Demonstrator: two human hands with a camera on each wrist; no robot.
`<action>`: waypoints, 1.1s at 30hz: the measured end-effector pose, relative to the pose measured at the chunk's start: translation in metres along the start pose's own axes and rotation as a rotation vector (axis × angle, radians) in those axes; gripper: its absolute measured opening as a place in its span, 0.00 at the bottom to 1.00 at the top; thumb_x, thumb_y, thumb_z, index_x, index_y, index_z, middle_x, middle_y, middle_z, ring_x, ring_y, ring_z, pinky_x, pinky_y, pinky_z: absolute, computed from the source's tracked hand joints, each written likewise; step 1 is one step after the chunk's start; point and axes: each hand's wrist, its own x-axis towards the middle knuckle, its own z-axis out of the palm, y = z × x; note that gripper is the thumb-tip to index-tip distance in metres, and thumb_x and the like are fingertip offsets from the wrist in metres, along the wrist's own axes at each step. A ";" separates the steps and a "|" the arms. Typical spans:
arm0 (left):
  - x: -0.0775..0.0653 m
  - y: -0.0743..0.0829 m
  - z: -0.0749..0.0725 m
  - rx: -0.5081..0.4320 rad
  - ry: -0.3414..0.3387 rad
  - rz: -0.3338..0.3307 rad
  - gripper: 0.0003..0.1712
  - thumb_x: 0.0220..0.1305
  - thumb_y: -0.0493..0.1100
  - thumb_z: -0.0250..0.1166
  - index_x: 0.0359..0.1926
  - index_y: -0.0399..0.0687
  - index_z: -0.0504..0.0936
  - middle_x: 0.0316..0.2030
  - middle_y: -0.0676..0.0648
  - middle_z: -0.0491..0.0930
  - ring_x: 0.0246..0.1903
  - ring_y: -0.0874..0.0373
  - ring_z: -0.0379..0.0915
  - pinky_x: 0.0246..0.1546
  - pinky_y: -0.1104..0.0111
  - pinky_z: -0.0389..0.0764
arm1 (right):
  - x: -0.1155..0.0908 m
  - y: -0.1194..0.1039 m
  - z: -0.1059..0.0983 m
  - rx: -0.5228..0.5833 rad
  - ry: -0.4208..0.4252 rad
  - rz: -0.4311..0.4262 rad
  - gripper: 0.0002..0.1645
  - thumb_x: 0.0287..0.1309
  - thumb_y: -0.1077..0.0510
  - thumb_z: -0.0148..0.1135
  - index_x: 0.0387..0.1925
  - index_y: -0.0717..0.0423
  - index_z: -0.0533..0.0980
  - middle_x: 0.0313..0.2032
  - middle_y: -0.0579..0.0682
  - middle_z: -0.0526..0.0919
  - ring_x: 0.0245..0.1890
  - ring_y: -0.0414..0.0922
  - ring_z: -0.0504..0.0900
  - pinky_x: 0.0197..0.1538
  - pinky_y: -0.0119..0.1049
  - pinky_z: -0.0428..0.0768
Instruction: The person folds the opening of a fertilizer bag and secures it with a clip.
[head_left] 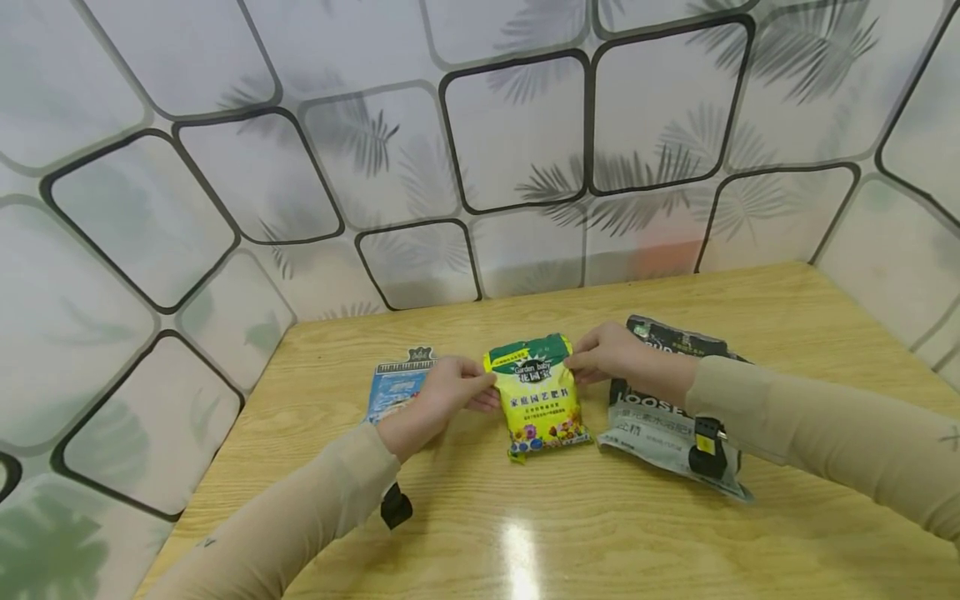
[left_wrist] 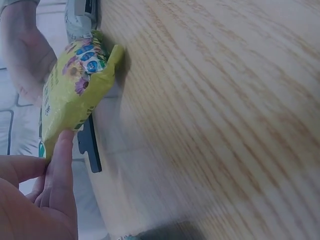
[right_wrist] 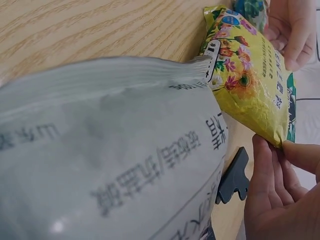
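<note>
A yellow and green bag of garden fertilizer [head_left: 540, 408] stands near the middle of the table, its printed front towards me. My left hand [head_left: 448, 390] pinches its left edge between thumb and fingers. On the opposite side, my right hand [head_left: 611, 352] pinches the right edge near the green top. In the left wrist view the left thumb and fingers meet at the edge of the yellow bag [left_wrist: 75, 95]. The right wrist view has the right thumb and fingertips on a corner of the bag [right_wrist: 250, 80].
To the right, a black and grey bag [head_left: 648, 429] leans under my right forearm. A blue packet [head_left: 393, 387] sits left, partly behind my left hand. A flat black notched piece [right_wrist: 234, 177] shows behind the yellow bag. Patterned cloth walls [head_left: 517, 133] enclose the wooden table [head_left: 465, 533].
</note>
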 end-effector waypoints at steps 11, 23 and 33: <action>-0.001 0.002 -0.004 0.024 0.006 0.079 0.10 0.77 0.33 0.64 0.40 0.28 0.87 0.36 0.31 0.91 0.37 0.41 0.92 0.44 0.56 0.94 | -0.005 -0.003 -0.004 -0.016 -0.004 -0.051 0.16 0.74 0.60 0.65 0.52 0.71 0.84 0.45 0.58 0.89 0.48 0.56 0.90 0.57 0.46 0.91; 0.000 0.005 -0.007 0.040 0.020 0.097 0.09 0.76 0.34 0.65 0.39 0.30 0.88 0.36 0.31 0.91 0.38 0.42 0.92 0.45 0.55 0.94 | -0.007 -0.005 -0.003 -0.001 0.021 -0.071 0.21 0.74 0.60 0.65 0.59 0.73 0.81 0.50 0.64 0.88 0.50 0.57 0.90 0.60 0.49 0.90; 0.001 0.009 -0.008 0.056 0.055 0.088 0.08 0.75 0.33 0.66 0.40 0.30 0.87 0.37 0.32 0.91 0.37 0.42 0.92 0.44 0.55 0.94 | -0.008 -0.009 -0.002 -0.003 0.050 -0.075 0.21 0.73 0.60 0.66 0.59 0.72 0.81 0.54 0.66 0.87 0.47 0.50 0.92 0.62 0.51 0.89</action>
